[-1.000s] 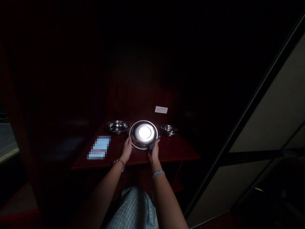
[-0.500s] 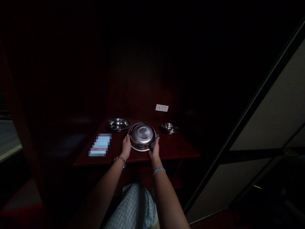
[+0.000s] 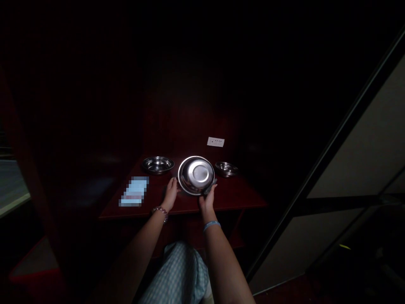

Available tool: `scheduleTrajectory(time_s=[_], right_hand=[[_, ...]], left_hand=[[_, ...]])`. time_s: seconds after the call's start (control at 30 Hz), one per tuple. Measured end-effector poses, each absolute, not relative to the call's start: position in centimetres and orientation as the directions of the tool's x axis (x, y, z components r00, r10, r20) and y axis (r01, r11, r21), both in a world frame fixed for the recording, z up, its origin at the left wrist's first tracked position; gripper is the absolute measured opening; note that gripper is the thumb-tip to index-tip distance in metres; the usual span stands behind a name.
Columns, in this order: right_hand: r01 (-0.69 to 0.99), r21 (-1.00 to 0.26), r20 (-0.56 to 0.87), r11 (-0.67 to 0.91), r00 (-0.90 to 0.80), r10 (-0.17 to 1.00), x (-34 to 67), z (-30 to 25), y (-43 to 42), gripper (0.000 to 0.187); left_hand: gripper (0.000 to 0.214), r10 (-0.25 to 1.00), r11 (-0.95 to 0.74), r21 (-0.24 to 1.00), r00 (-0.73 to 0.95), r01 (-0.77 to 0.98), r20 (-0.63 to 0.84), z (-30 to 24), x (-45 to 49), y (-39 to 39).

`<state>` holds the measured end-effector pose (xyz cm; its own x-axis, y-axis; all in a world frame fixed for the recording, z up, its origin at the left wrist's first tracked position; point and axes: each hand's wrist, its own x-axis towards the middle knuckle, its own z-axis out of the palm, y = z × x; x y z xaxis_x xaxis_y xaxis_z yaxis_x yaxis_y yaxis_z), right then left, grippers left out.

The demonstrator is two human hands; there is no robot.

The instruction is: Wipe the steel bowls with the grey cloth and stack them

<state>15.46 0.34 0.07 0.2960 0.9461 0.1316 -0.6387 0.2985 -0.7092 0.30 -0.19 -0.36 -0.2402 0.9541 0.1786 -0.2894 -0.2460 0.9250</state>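
One bowl [image 3: 196, 174] held mid-frame: right hand [image 3: 207, 200] clamped on it with cloth [image 3: 208, 188]; left hand [image 3: 171, 194] just beside, fingers apart. Slip risk if right grip loosens.

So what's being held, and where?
The right hand holds the metal bowl by its lower right rim, with a grey cloth there; the left hand is open beside it.

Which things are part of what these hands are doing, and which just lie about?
In use: metal bowl, underside showing, held by the right hand, the left hand open beside it; greyish item, likely cloth, against the bowl.
Lying about, untouched: metal basin at left; smaller bowls, apparently stacked, at right; pale-blue pixelated object.
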Motion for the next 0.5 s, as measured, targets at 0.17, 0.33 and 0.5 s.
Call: scheduleTrajectory(time_s=[0.17,0.33,0.5], right_hand=[[-0.667,-0.675,0.122,0.316,0.321,0.939,15.17,0.15,0.46,0.066],[-0.68,-0.665,0.095,0.308,0.332,0.939,14.81,0.28,0.59,0.067],[-0.661,-0.673,0.119,0.331,0.345,0.931,15.03,-0.15,0.92,0.068]], left_hand=[[0.031,0.958,-0.238,0.941,-0.217,-0.24,0.187,0.5,0.62,-0.82],[0.028,0.94,-0.276,0.936,-0.266,-0.217,0.215,0.69,0.76,-0.99],[0.03,0.939,-0.284,0.936,-0.258,-0.21,0.227,0.71,0.88,-1.04]])
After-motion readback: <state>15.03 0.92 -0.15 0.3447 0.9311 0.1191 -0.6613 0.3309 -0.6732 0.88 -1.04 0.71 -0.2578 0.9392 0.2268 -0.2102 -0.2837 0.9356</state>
